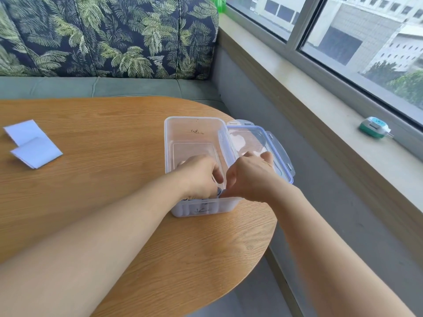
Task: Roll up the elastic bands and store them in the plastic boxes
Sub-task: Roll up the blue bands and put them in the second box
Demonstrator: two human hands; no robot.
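Elastic band, rolled, is pinched between left hand and right hand inside the box, at six o'clock. Storing appears underway; release is needed next.

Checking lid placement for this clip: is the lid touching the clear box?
Touching. The head view shows the lid leaning against the right rim of the box, its left edge overlapping that wall with no gap.

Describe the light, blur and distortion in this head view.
Head view: soft daylight from the window at right, faint shadows on the table; wide-angle bend curves the sill; both hands, left hand and right hand, slightly motion-blurred over the plastic box; mild sheen on its lid.
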